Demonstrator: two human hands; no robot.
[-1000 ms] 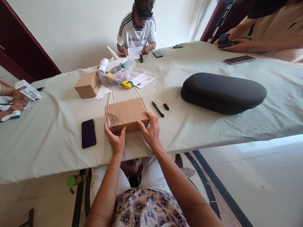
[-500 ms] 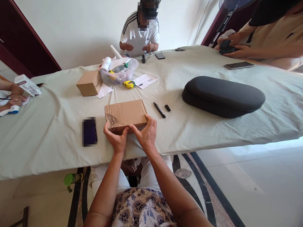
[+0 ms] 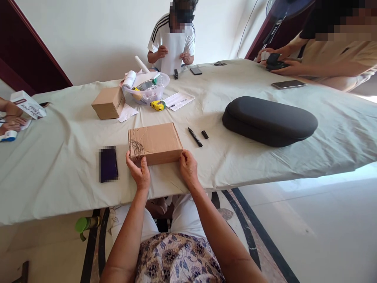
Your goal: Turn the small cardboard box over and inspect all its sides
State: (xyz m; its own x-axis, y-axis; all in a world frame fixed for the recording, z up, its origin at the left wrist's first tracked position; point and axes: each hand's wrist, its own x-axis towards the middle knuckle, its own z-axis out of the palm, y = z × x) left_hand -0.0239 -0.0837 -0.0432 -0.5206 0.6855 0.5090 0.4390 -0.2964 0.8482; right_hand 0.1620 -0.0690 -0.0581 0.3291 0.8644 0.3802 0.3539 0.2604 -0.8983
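So the person sitting on this side has 2 hands on a brown cardboard box (image 3: 156, 139), which is lying flat near the front edge of the cloth-covered tabletop (image 3: 59, 165), black scribbled curves on its left end. The left hand (image 3: 138, 173) is spread fairly wide around the front left corner, thumb on the front face. The right hand (image 3: 189, 167) is bunched up narrow, holding the box by its front right corner, though I can't really make out where every fingertip sits.

Just right of the box there's a black marker (image 3: 194, 137) with its cap (image 3: 204, 135) off beside it, and farther right a big black zip-style case (image 3: 269, 120). A dark smartphone (image 3: 108, 164), partly pixelated, lies to the left. Behind, you've got a 2nd cardboard box (image 3: 107, 103), a yellow tape measure (image 3: 158, 105) and a loaded plastic basket (image 3: 159, 93). Across the way, a co-worker holds up a white sheet (image 3: 172, 53).
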